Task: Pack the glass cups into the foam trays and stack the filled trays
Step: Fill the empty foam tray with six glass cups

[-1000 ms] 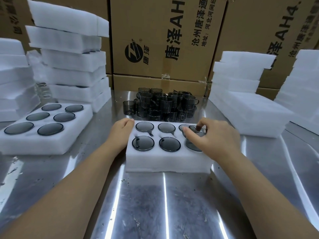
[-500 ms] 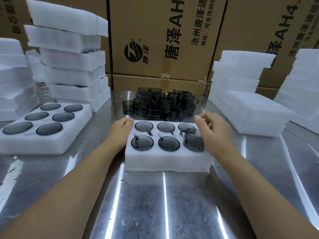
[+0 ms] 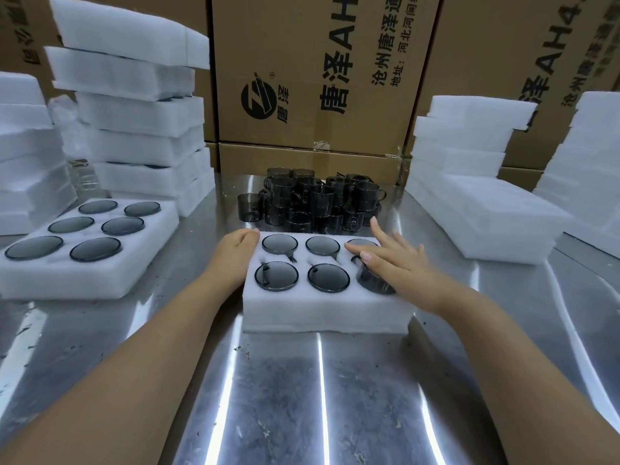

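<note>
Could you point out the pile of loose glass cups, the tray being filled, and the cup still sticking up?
Loose glass cups (image 3: 310,201), head view: middle of the pile.
Foam tray (image 3: 322,308), head view: bare front wall.
Raised glass cup (image 3: 370,280), head view: its dark side wall, under the right hand (image 3: 397,263).

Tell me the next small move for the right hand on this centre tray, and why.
Probably press the tilted cup flat into its near-right pocket: it sits proud of the foam tray while the other five lie flush, and the open right hand already rests on it. The left hand steadies the tray.

On the table (image 3: 302,397), the left hand (image 3: 231,255) braces the foam tray (image 3: 322,310); the right hand (image 3: 399,263) lies flat on its last cup (image 3: 372,280) (four o'clock pocket, standing proud).
</note>
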